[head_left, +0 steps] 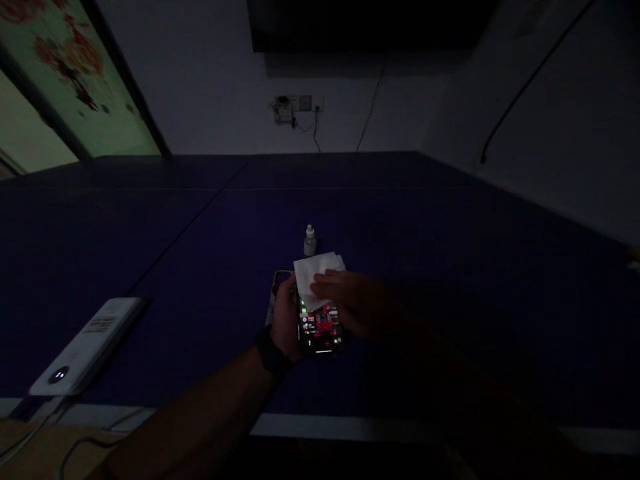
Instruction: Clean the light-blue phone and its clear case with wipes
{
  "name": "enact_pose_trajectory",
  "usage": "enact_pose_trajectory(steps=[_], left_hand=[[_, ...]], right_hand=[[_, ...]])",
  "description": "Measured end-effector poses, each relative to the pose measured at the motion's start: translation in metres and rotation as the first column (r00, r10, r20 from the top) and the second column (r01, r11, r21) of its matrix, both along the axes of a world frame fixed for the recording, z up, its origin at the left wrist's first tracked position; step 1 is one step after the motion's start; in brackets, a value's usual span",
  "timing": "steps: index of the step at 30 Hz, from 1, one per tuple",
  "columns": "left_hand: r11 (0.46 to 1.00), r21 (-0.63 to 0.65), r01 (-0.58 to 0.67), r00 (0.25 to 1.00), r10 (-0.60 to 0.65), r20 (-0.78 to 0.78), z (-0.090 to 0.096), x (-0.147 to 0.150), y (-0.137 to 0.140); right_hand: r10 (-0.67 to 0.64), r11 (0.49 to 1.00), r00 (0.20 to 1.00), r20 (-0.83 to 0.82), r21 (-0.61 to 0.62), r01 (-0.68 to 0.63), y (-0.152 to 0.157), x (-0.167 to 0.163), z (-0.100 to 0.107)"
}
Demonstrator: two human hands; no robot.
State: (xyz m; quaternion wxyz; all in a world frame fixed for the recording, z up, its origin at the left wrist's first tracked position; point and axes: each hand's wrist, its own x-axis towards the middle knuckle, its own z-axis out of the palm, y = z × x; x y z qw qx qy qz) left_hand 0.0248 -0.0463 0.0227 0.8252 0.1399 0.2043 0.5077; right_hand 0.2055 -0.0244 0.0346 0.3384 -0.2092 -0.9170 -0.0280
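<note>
A smartphone (323,333) with a lit screen is gripped along its left edge by my left hand (286,320), which wears a dark wristband. Over the upper part of the screen lies a white tissue or cloth (306,273). The fingers of my right hand (345,293) press on this cloth; the thumb side is dim. Behind my left hand, a phone case (271,307) with a camera cutout lies partly hidden on the table. Just beyond the phone stands a small dropper-type bottle (310,241) with a white cap, upright.
A white power bank (90,347) with cables lies on the blue table (200,267) at the left. Wall sockets (300,103) with plugged cords sit behind the table, below a dark screen (370,27). The room is dim.
</note>
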Motion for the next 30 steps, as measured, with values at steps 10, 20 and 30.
enact_pose_trajectory(steps=[10, 20, 30], left_hand=[[1.0, 0.008, 0.025, 1.0, -0.025, 0.004, 0.005, -0.001, -0.002], [0.986, 0.021, 0.167, 0.985, -0.166, -0.047, 0.001, -0.004, -0.003], [0.994, -0.018, 0.105, 0.992, -0.106, -0.067, 0.006, 0.005, -0.01]], right_hand=[[0.007, 1.0, 0.998, -0.065, -0.009, -0.007, 0.002, 0.003, -0.004], [-0.355, 0.915, 0.906, -0.232, -0.283, 0.286, 0.0, -0.011, 0.0], [-0.12, 0.99, 0.993, -0.003, -0.077, 0.119, -0.008, -0.01, 0.006]])
